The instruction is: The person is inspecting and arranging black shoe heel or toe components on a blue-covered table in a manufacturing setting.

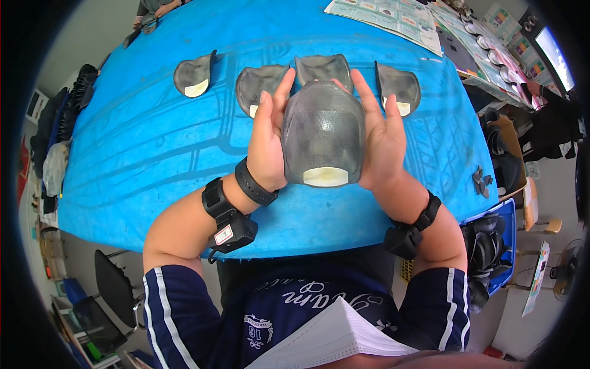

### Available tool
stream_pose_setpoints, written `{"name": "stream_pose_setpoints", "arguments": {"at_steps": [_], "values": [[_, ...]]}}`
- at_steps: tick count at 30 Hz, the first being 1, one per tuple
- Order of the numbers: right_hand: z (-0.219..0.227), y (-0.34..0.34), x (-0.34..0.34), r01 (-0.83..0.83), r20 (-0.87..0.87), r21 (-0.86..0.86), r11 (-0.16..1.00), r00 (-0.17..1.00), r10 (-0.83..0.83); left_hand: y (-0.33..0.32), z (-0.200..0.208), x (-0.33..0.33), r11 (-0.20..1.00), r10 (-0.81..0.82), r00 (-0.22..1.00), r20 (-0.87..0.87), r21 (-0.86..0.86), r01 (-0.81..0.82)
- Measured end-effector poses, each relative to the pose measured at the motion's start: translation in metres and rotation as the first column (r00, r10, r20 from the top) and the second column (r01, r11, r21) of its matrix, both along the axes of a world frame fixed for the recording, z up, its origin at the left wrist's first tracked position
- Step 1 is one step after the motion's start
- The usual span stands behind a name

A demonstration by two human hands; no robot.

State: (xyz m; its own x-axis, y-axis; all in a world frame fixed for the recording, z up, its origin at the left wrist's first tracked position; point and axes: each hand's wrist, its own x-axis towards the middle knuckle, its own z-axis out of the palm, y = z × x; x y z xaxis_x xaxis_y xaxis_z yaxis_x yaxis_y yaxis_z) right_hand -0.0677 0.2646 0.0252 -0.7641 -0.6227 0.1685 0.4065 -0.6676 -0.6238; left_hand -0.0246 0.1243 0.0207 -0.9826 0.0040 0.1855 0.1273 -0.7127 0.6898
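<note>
Between my two palms I hold up a dark grey, curved moulded pad [323,138] with a pale yellow patch at its near end. My left hand [268,138] presses against its left side and my right hand [382,138] against its right, fingers pointing away from me. Similar grey pads lie in a row on the blue-covered table beyond: one at far left [192,72], one behind my left fingers [257,85], one just past the held pad [326,64], and one by my right fingertips [401,86]. My fingers partly hide the middle ones.
Small dark scraps [482,182] lie near the right edge of the blue table cover [153,166]. Beside that edge stands a blue crate [507,246] full of dark pieces. Printed sheets [393,21] cover the far right. Another person's hand [166,8] is at the far left.
</note>
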Motion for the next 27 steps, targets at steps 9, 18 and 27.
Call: {"name": "stream_pose_setpoints", "arguments": {"at_steps": [9, 18, 27], "values": [[-0.005, -0.006, 0.009, 0.207, -0.287, 0.235, 0.95, 0.948, -0.136, 0.004, -0.001, 0.003, 0.947, 0.104, 0.994, -0.02, -0.304, -0.105], [0.011, -0.003, 0.002, 0.112, -0.01, 0.201, 0.973, 0.994, -0.112, 0.001, 0.008, -0.005, 0.985, 0.057, 0.997, 0.059, -0.167, -0.047], [-0.002, -0.006, 0.003, -0.243, 0.078, 0.232, 0.942, 0.97, 0.231, -0.026, 0.004, -0.025, 0.951, 0.249, 0.96, 0.126, -0.221, -0.218]]}}
